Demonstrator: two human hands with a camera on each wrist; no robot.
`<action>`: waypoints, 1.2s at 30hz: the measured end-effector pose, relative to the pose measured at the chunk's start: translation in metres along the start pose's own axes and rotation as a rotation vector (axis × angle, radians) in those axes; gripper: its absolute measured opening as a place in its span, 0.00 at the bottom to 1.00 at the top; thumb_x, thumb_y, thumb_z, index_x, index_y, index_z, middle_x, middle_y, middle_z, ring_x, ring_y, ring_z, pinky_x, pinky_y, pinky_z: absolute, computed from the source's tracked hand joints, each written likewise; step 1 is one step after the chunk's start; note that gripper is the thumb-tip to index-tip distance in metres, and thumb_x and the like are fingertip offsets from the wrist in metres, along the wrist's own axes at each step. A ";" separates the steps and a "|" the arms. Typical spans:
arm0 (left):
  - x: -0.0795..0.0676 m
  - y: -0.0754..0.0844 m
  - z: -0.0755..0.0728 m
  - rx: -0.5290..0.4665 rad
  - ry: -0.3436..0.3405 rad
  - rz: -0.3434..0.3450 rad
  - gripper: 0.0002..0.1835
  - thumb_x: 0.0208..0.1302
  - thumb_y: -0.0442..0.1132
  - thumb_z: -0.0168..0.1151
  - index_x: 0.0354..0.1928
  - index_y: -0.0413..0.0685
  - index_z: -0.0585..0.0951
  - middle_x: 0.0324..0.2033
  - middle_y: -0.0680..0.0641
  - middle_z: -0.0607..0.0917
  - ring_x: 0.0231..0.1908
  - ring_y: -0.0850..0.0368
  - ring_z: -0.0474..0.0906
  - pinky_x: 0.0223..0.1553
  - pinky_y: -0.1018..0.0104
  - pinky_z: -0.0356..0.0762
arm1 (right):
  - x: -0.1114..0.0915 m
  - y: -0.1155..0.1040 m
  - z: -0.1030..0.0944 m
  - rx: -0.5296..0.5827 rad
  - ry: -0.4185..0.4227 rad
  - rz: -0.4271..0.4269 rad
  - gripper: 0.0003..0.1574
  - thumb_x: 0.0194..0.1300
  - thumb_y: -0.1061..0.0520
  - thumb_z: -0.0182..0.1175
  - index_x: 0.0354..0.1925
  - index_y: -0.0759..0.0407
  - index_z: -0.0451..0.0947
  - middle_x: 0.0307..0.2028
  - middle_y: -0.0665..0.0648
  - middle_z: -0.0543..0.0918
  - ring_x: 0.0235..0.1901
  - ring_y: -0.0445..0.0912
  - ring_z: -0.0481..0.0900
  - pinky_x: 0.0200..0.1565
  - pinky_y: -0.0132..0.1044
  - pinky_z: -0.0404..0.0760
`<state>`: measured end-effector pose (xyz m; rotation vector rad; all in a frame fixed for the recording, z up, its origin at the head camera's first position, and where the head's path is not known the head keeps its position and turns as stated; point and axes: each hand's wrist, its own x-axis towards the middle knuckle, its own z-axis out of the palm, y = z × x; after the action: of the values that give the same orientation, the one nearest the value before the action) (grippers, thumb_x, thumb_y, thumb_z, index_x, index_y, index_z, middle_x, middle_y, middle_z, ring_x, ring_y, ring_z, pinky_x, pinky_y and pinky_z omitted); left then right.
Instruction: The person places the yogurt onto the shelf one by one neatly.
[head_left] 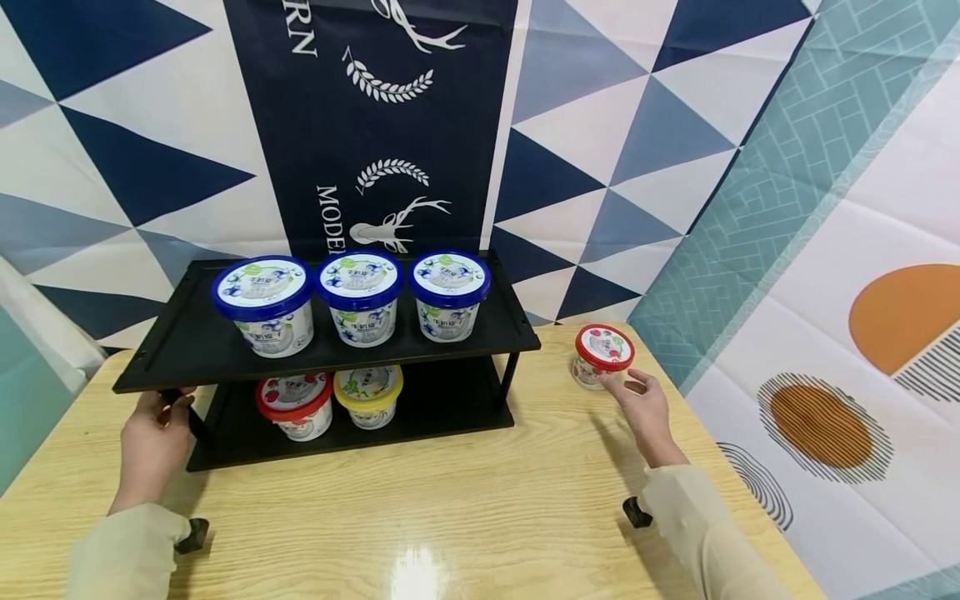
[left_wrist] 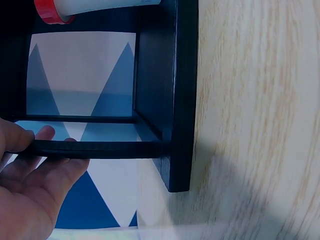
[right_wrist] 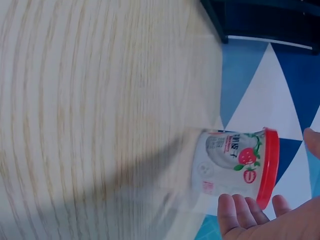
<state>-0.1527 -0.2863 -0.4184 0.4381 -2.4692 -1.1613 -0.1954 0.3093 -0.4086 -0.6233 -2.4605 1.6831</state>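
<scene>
At the left end of a black two-tier shelf (head_left: 180, 337), my left hand (head_left: 153, 442) grips the front post (left_wrist: 110, 150), thumb on one side and fingers on the other. My right hand (head_left: 647, 412) is at a red-lidded tub (head_left: 604, 347) that stands upright on the table to the right of the shelf. Strawberries are printed on this tub (right_wrist: 227, 162). In the right wrist view the fingers (right_wrist: 240, 212) are extended along one side of it, just by the lid, while the thumb (right_wrist: 312, 142) stands apart from the lid.
Three blue-lidded tubs (head_left: 360, 296) stand in a row on the upper tier. On the lower tier are another red-lidded tub (head_left: 296, 404) and a yellow-lidded tub (head_left: 369, 397). A patterned cloth wall (head_left: 577, 167) rises behind the wooden table (head_left: 390, 508).
</scene>
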 end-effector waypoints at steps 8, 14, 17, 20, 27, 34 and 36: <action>0.000 -0.002 0.000 0.007 -0.013 -0.004 0.16 0.72 0.41 0.39 0.54 0.41 0.69 0.57 0.36 0.74 0.34 0.89 0.56 0.40 0.78 0.73 | 0.006 0.005 0.000 -0.019 0.007 0.022 0.55 0.59 0.38 0.60 0.71 0.62 0.47 0.66 0.68 0.58 0.65 0.57 0.58 0.62 0.48 0.69; 0.001 -0.002 0.000 0.009 -0.006 -0.006 0.16 0.72 0.41 0.39 0.54 0.40 0.70 0.57 0.36 0.74 0.34 0.89 0.56 0.45 0.71 0.76 | 0.010 0.007 0.000 -0.022 0.026 0.030 0.56 0.59 0.38 0.60 0.71 0.62 0.45 0.66 0.69 0.58 0.64 0.57 0.58 0.61 0.48 0.70; 0.001 -0.001 0.000 0.011 -0.008 -0.008 0.16 0.72 0.41 0.39 0.54 0.40 0.69 0.57 0.36 0.74 0.34 0.89 0.56 0.44 0.73 0.76 | 0.013 0.007 0.000 -0.021 0.034 0.041 0.57 0.59 0.38 0.61 0.71 0.62 0.43 0.66 0.69 0.57 0.64 0.58 0.58 0.61 0.49 0.71; 0.000 -0.001 -0.001 0.008 -0.010 -0.003 0.16 0.72 0.41 0.39 0.54 0.40 0.69 0.57 0.35 0.74 0.35 0.89 0.56 0.41 0.78 0.73 | 0.015 0.008 0.000 -0.029 0.043 0.049 0.58 0.58 0.38 0.61 0.71 0.62 0.43 0.66 0.70 0.57 0.63 0.58 0.59 0.60 0.49 0.70; 0.001 -0.001 0.000 -0.015 0.002 0.007 0.16 0.71 0.39 0.40 0.55 0.41 0.70 0.56 0.36 0.75 0.35 0.89 0.57 0.36 0.87 0.65 | 0.020 0.011 0.001 -0.053 0.020 0.073 0.62 0.57 0.35 0.61 0.72 0.62 0.39 0.65 0.71 0.56 0.59 0.59 0.62 0.57 0.49 0.72; 0.001 0.001 0.000 -0.021 0.011 0.020 0.15 0.71 0.38 0.40 0.53 0.40 0.70 0.55 0.36 0.75 0.34 0.90 0.57 0.35 0.87 0.64 | 0.022 0.014 0.001 -0.064 0.015 0.082 0.64 0.57 0.34 0.60 0.72 0.63 0.36 0.65 0.73 0.55 0.59 0.59 0.61 0.59 0.52 0.71; 0.001 0.001 0.000 -0.022 0.014 0.023 0.15 0.71 0.38 0.40 0.53 0.39 0.70 0.54 0.36 0.75 0.34 0.90 0.57 0.35 0.88 0.64 | 0.022 0.014 0.001 -0.065 0.012 0.084 0.64 0.57 0.34 0.60 0.72 0.63 0.36 0.65 0.73 0.55 0.59 0.59 0.61 0.58 0.52 0.71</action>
<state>-0.1536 -0.2858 -0.4174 0.4096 -2.4402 -1.1715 -0.2119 0.3214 -0.4254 -0.7519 -2.5231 1.6274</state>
